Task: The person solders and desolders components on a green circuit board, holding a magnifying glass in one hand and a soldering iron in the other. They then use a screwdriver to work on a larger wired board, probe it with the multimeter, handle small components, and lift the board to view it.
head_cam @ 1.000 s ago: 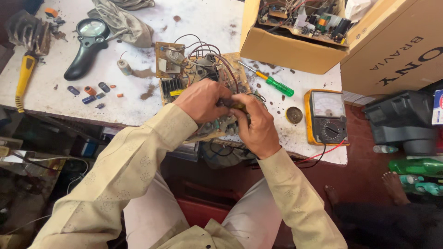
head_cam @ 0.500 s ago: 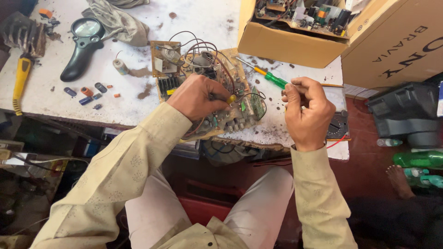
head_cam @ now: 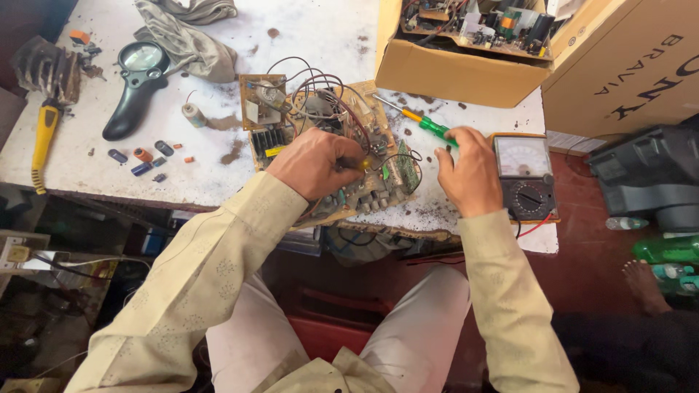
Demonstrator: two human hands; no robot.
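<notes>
A brown circuit board (head_cam: 368, 124) with tangled red and black wires lies at the front edge of the white, dirty workbench (head_cam: 306, 33). My left hand (head_cam: 313, 164) rests on the board, its fingers pinched on a small yellow-tipped tool (head_cam: 362, 165) held against the components. My right hand (head_cam: 470, 171) is to the right of the board, fingertips closed over the handle end of a green-and-yellow screwdriver (head_cam: 426, 124) that lies on the bench. An analogue multimeter (head_cam: 526, 178) sits just right of that hand.
An open cardboard box of electronic parts (head_cam: 451, 69) and a large cardboard carton (head_cam: 626, 65) stand behind. A black magnifier (head_cam: 135, 80), a grey cloth (head_cam: 186, 33), a yellow-handled tool (head_cam: 44, 138) and small loose components (head_cam: 142, 156) lie left. Someone's bare foot (head_cam: 644, 280) and green bottles (head_cam: 670, 251) are on the floor at right.
My right hand left the board, swung right, then reached forward onto the screwdriver handle. My left hand stayed on the board.
</notes>
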